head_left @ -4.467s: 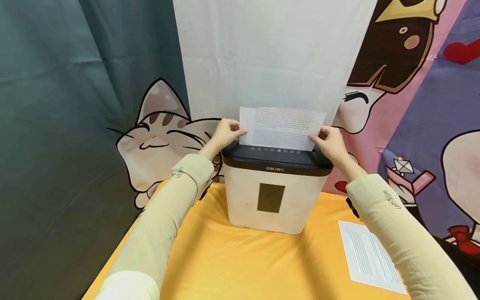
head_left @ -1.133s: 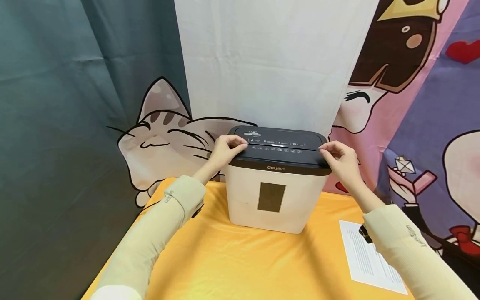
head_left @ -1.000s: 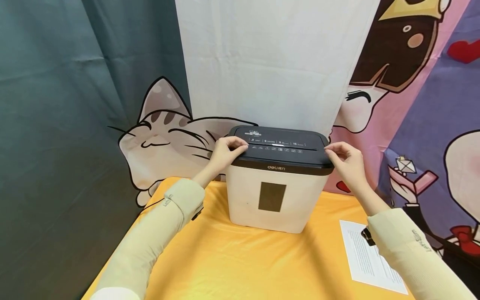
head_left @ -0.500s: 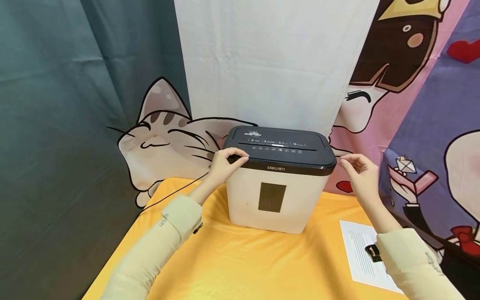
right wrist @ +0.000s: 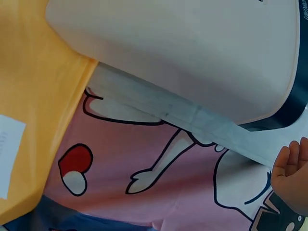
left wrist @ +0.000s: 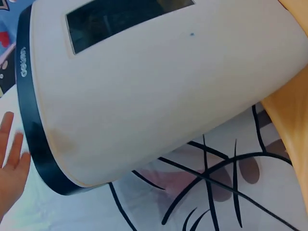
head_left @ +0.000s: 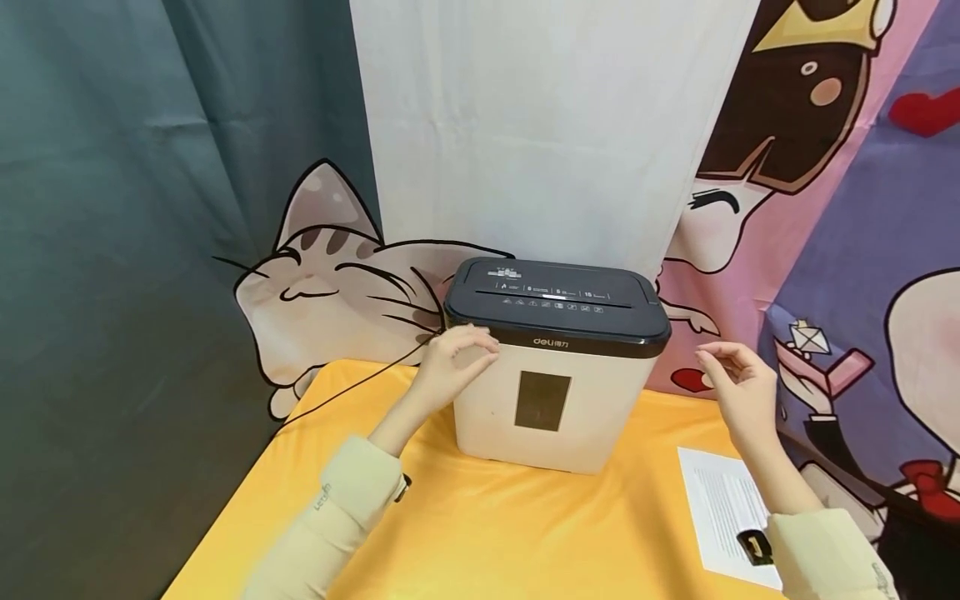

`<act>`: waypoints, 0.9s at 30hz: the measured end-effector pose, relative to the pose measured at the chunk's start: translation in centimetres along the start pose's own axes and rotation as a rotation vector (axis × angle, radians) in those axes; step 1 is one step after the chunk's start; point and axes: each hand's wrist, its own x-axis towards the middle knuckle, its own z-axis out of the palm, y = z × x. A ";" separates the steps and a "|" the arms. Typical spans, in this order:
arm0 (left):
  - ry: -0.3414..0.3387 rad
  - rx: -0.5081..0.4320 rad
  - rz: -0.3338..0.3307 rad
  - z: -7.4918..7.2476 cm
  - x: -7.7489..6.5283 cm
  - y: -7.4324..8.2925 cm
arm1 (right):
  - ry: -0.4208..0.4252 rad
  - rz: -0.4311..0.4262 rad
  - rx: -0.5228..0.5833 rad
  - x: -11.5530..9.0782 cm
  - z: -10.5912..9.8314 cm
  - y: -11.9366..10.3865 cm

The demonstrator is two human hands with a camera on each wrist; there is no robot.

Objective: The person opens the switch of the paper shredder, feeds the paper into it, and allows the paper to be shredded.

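Observation:
A white paper shredder (head_left: 592,392) with a dark lid stands on the yellow-covered table, its feed slot (head_left: 555,299) showing no paper above it. My left hand (head_left: 450,367) hovers in front of the shredder's left front corner, fingers loosely bent and holding nothing. Off to the shredder's right, my right hand (head_left: 742,387) hangs in the air, also with nothing in it. A printed sheet of paper (head_left: 720,500) lies on the table at the right, partly covered by the right wrist. Both wrist views show the shredder's side, with fingers (left wrist: 14,166) near its lid in the left one.
The yellow tablecloth (head_left: 465,533) spreads in front of the shredder. A thin black cord (head_left: 352,386) runs from behind it toward the table's left edge. Curtains printed with a cartoon cat (head_left: 307,283) and figures hang close behind.
The printed sheet both hands held upright in the slot has gone down into the shredder. Since then both hands have drawn back toward me and lower, the right one also moving right.

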 end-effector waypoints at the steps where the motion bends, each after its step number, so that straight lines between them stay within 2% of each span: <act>1: -0.016 0.000 -0.005 0.2 -0.4 0.2 | 0.009 -0.003 0.030 -0.2 -0.3 0.3; 4: -0.057 -0.030 -0.033 0.8 -1.4 1.1 | 0.024 -0.047 0.176 -0.9 -1.1 1.2; 7: -0.062 -0.061 -0.065 1.6 -2.4 1.9 | 0.024 -0.101 0.311 -1.9 -1.7 1.8; 12: -0.056 -0.139 -0.131 3.6 -4.0 2.5 | 0.052 -0.092 0.439 -3.1 -2.4 2.8; 20: -0.054 -0.299 -0.151 7.5 -6.3 2.9 | 0.145 -0.060 0.465 -4.4 -3.4 5.0; 22: -0.054 -0.324 -0.173 8.3 -6.8 3.5 | 0.172 -0.039 0.467 -4.8 -3.7 5.6; 27: -0.101 -0.389 -0.295 9.6 -7.8 5.2 | 0.249 0.034 0.462 -5.8 -4.6 7.3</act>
